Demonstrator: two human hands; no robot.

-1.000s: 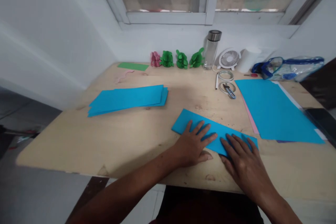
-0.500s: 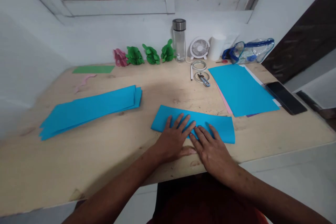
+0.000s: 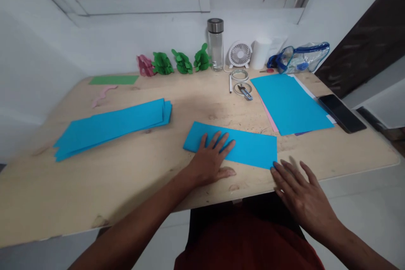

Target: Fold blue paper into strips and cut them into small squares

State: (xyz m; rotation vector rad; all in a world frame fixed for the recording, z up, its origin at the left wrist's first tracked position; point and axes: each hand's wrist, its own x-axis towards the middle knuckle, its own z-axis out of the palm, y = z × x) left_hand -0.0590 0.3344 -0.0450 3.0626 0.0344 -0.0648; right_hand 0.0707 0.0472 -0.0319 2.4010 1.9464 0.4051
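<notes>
At the back of the worktop, a bottle stands beside a fan, then a white cylinder and a clear pouch. A phone lies near the right edge.

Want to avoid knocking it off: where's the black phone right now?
In the head view, the black phone lies by the right edge of the table, just right of the flat blue sheet and beyond the right hand.

On the table, the sheet beneath the left hand lies right of the strips; bottle and fan stand behind.
</notes>
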